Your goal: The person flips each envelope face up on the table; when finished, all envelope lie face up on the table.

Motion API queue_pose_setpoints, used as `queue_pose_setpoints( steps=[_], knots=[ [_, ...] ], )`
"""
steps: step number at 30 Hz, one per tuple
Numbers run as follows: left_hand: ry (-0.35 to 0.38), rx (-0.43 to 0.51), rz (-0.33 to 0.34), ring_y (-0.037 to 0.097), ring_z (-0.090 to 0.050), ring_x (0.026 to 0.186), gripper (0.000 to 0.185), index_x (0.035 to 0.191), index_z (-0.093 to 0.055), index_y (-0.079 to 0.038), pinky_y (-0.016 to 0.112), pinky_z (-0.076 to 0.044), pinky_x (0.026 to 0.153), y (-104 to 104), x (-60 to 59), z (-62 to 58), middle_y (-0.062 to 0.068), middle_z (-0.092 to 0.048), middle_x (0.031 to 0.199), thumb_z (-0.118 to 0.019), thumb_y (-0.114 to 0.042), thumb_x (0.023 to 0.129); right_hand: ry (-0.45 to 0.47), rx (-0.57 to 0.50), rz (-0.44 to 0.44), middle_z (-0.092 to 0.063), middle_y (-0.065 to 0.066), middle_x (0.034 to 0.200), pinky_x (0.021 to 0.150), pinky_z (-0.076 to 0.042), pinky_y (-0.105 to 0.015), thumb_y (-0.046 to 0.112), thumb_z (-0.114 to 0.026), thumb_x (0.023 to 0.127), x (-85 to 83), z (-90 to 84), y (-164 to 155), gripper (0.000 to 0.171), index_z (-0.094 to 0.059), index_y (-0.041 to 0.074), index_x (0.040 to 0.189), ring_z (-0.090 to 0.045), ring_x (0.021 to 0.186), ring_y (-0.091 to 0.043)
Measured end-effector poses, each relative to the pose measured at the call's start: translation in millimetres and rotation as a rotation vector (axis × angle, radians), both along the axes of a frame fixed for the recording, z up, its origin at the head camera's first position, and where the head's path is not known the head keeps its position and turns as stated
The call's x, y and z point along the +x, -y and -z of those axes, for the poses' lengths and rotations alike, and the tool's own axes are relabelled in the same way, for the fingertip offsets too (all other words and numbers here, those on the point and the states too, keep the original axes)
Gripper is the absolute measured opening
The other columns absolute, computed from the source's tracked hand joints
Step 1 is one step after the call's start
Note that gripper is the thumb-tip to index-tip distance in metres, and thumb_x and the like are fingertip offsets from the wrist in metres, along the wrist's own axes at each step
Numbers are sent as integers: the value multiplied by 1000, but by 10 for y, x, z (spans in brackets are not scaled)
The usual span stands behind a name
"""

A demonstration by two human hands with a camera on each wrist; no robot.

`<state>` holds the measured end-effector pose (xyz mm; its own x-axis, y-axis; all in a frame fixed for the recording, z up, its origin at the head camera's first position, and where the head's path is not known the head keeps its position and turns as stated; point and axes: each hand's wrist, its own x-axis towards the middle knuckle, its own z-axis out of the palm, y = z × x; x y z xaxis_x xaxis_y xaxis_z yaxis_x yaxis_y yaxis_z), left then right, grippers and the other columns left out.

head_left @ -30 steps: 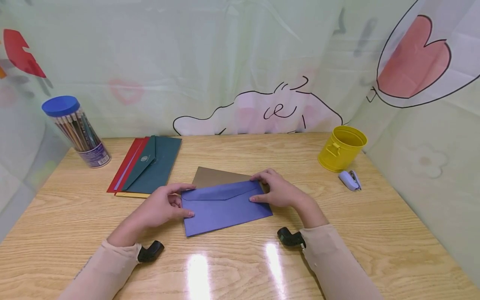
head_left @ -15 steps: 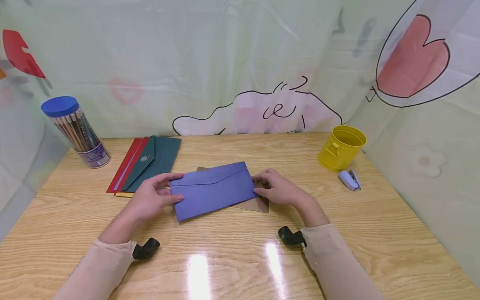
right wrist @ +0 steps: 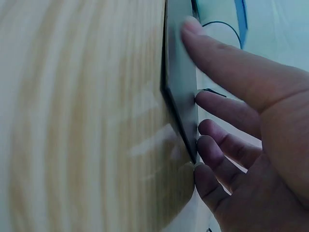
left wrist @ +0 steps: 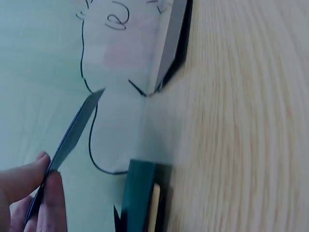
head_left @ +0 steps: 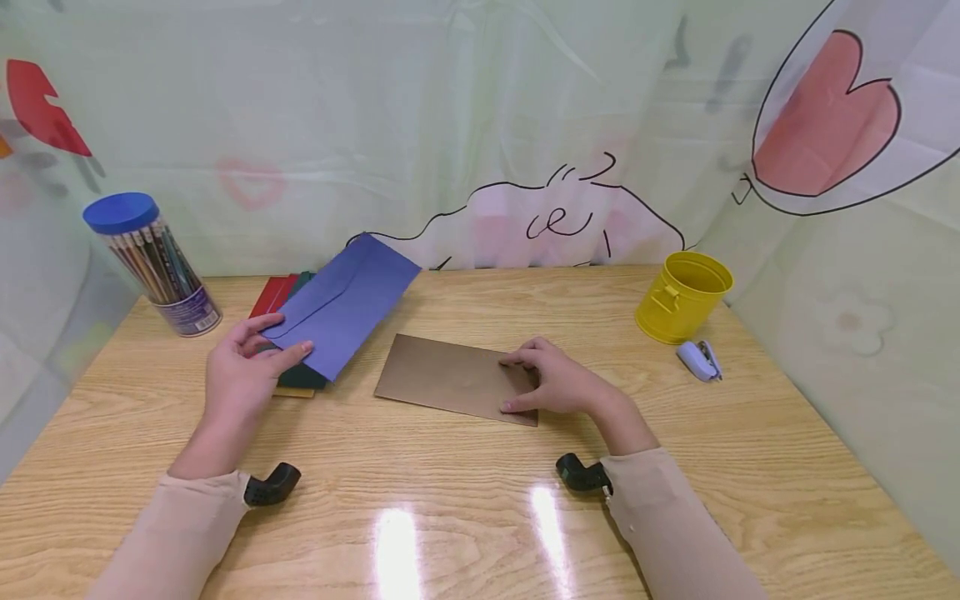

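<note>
Pale printed sheeting walls in a wooden table, the biggest thing in view. On it, largest first: a brown envelope lying flat near the middle, its long axis running left to right with the right end slightly nearer; a stack of green and red envelopes at far left, mostly hidden; a tube of pencils with a blue lid at the far left corner; a yellow tin at far right, with a small stapler just beside it.

A blue envelope is off the table, held over the stack, flap side up, its long axis slanting from near left up to far right, the free corner pointing at the backdrop. The left hand pinches its near end, thumb on top and fingers under; the left wrist view shows the sheet edge-on between thumb and finger. The right hand rests on the brown envelope's right end with fingers spread and nearly straight, pressing it down.

The step in hand looks like moving the blue envelope aside onto the stack. Next would be lowering it flat, square with the pile, then letting go.
</note>
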<state>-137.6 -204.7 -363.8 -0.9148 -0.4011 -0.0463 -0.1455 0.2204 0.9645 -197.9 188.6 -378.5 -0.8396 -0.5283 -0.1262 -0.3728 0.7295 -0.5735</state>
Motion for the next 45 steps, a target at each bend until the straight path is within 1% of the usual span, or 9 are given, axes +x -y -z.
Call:
queue_pose_setpoints(
  steps=[5,11,17,21,30,33,36,40,45],
  knots=[
    [33,-83,-120,14,-50,81,59,126,-62,-17,21,-44,59,149,10,-7,-1,-58,91,-90,-35,77,5,1,-8,-48,-13,129,96,-43,-43,34,-89,78,15,-12,-3,73,-60,6,139,-49,112,-27],
    [90,-291,-137,17,-50,81,56,117,-62,-10,26,-44,60,233,32,30,5,-56,96,-87,-43,79,6,7,-11,-47,-14,128,95,-43,-43,34,-88,79,14,-13,-8,72,-59,6,139,-48,110,-27],
    [88,-392,-83,16,-68,59,49,106,-57,-6,25,-46,54,286,62,46,9,-66,78,-84,-40,82,11,10,-14,-47,-13,129,95,-42,-43,32,-88,79,26,-24,-6,72,-59,6,140,-48,111,-28],
    [112,-534,-49,23,-62,59,50,101,-56,-6,32,-43,53,300,82,36,8,-65,70,-81,-45,83,7,16,-17,-47,-13,129,97,-42,-44,32,-88,80,26,-24,-5,71,-59,6,139,-47,113,-28],
    [362,-931,126,35,-54,71,74,86,-54,-4,44,-41,50,339,76,33,15,-51,78,-62,-77,82,7,20,-21,-47,-13,130,98,-42,-45,32,-88,80,26,-17,-15,72,-59,7,140,-47,114,-29],
    [270,-1006,140,41,-52,81,71,82,-56,0,48,-44,52,314,77,42,22,-50,88,-65,-70,84,8,20,-20,-47,-13,131,99,-42,-46,33,-88,80,20,-14,-20,72,-59,7,140,-47,116,-30],
    [93,-1018,187,43,-49,89,56,82,-55,-2,50,-44,60,231,72,40,23,-50,96,-70,-55,89,9,22,-16,-48,-13,131,99,-41,-46,33,-88,80,19,-13,-22,72,-59,7,140,-47,117,-30],
    [-81,-931,362,34,-49,88,36,81,-55,-8,46,-41,70,46,47,56,14,-54,95,-71,-38,94,5,32,-10,-48,-13,132,101,-41,-48,34,-88,79,21,-13,-21,72,-59,8,140,-45,119,-31],
    [-187,-819,576,34,-55,106,25,99,-68,-8,52,-43,90,-188,55,121,10,-64,110,-72,-32,95,-5,48,-10,-47,-13,134,101,-40,-50,35,-87,80,13,-10,-12,72,-59,10,141,-42,122,-33]
  ],
)
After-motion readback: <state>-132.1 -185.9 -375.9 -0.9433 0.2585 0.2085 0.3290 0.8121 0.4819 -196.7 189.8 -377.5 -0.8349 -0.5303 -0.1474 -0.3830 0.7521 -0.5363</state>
